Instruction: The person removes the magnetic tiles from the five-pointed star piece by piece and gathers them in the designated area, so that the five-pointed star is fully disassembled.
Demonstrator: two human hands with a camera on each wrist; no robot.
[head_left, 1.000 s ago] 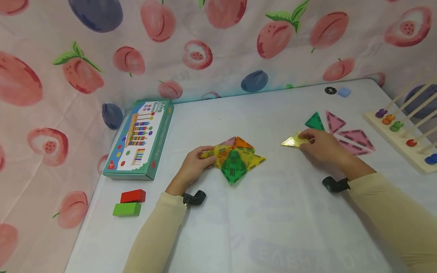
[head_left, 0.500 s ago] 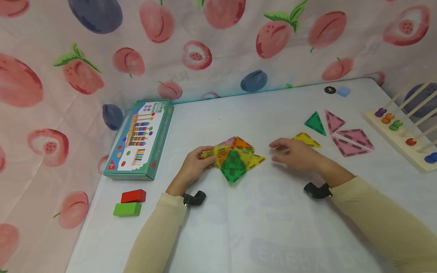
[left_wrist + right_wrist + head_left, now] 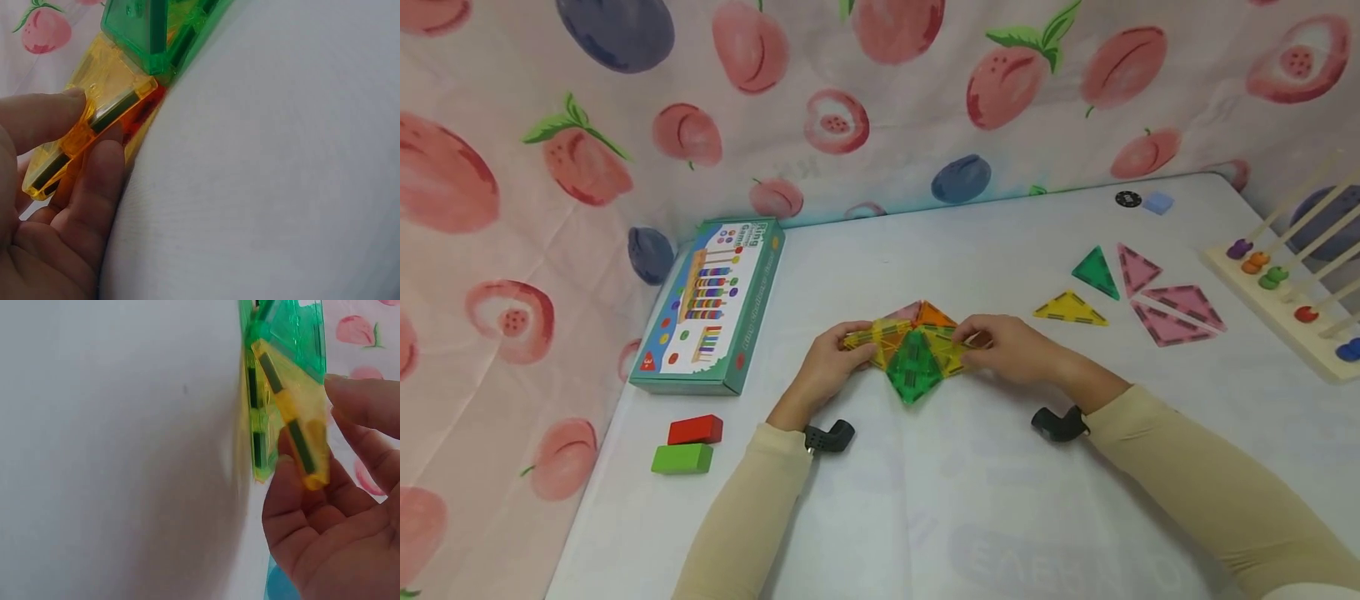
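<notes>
A star-like cluster of see-through magnetic tiles, with a green tile (image 3: 913,371) at its front, lies mid-table in the head view. My left hand (image 3: 829,362) pinches a yellow triangular magnetic tile (image 3: 115,78) on the cluster's left side, thumb on top and fingers beneath. On the right side, my right hand (image 3: 1018,348) holds another yellow triangular magnetic tile (image 3: 303,394) by its outer end, with fingers behind it and the thumb at its edge. That tile tilts above a flatter yellow-green tile (image 3: 257,437). An orange tile (image 3: 935,315) shows at the back.
Loose on the right lie a yellow triangle (image 3: 1070,309), a green triangle (image 3: 1097,272) and several pink triangles (image 3: 1172,323). A wooden peg rack (image 3: 1288,304) stands beyond them. On the left are a game box (image 3: 707,308), a red block (image 3: 696,429) and a green block (image 3: 682,458).
My right hand has let go of the loose yellow triangle, moved left to the cluster and taken hold of its right yellow tile. The left hand has stayed in place.
</notes>
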